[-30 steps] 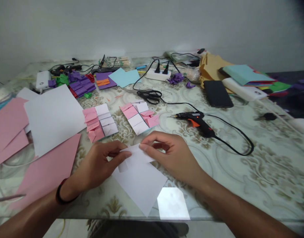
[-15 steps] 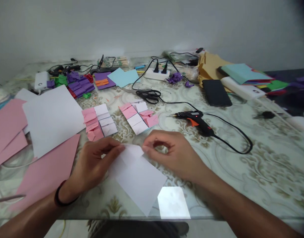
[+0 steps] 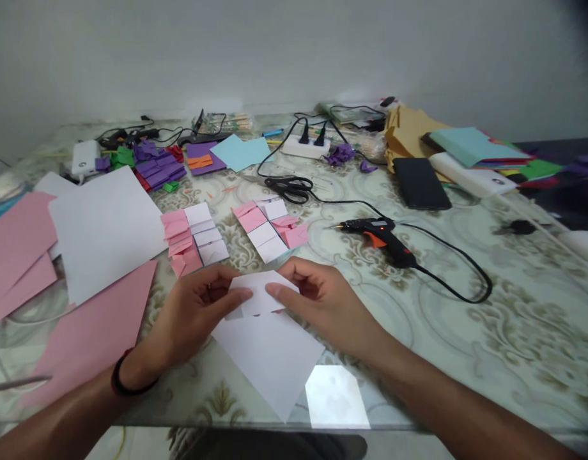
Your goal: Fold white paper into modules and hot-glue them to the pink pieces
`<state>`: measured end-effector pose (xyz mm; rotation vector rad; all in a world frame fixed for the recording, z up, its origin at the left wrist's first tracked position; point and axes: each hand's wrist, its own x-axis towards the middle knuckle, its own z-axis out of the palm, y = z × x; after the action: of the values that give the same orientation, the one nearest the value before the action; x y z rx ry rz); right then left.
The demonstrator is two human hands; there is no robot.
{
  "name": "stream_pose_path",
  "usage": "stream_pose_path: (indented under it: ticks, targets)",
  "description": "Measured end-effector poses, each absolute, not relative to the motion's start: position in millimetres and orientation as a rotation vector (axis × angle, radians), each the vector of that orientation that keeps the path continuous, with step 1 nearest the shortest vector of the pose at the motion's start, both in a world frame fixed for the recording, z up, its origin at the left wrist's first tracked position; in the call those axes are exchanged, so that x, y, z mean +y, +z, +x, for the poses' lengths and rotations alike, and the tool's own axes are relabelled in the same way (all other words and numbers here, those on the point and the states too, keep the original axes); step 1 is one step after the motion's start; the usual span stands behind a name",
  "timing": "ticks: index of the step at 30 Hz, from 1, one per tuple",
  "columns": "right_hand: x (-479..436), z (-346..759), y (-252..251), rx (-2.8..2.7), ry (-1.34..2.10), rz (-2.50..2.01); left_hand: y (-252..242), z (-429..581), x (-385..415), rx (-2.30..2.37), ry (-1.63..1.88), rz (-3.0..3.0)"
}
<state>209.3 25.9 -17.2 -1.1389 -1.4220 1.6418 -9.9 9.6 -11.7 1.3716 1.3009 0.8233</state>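
Note:
Between my hands is a white sheet of paper (image 3: 275,358), its top corner folded down over the rest. My left hand (image 3: 191,316) pinches the folded part at its left side, thumb on top and fingers behind. On the other side my right hand (image 3: 327,300) grips the fold the same way. The sheet's lower corner points toward the table's front edge. Just beyond my hands lie two grids of folded pink and white paper, one on the left (image 3: 194,237) and one on the right (image 3: 270,227).
A glue gun (image 3: 380,236) with an orange trigger lies to the right, its cable looping beside it. Black-handled scissors (image 3: 291,186), a power strip (image 3: 304,145) and a dark flat case (image 3: 422,183) are farther back. Large white (image 3: 107,236) and pink sheets (image 3: 95,326) spread at left.
The white paper's top corner is now folded down, with both thumbs on the flap. My right hand has moved slightly left onto it.

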Motion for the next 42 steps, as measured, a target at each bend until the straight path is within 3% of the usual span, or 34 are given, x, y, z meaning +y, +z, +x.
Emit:
stream_pose_path:
  ticks: [6, 12, 19, 27, 30, 35, 42]
  targets:
    - [20.7, 205.4, -16.6, -1.796, 1.406, -1.125, -5.0, -11.5, 9.3, 1.339, 0.725, 1.657]
    - [18.6, 203.6, -17.8, -1.758, 1.438, -1.076, -1.7, -10.5, 6.4, 1.194, 0.559, 1.995]
    - [23.4, 209.9, -10.0, -1.615, 1.482, -1.013, 7.3, -17.5, 9.7, 1.139, 0.609, 2.153]
    - [37.2, 220.8, -15.2, -1.273, 1.3, -1.063, 7.5, -22.5, 17.1, 1.342, 0.893, 1.719]
    - [31.0, 212.2, -17.3, -1.235, 1.397, -1.098, -1.6, -15.1, 14.1, 1.124, 0.781, 1.525]
    - [20.2, 201.0, -17.3, -1.298, 1.586, -1.072, -10.9, -7.4, 8.2, 1.255, 0.721, 1.372]
    - [21.1, 203.4, -17.5, -1.397, 1.601, -1.012, -9.8, -9.3, 7.0, 1.248, 0.735, 1.471]
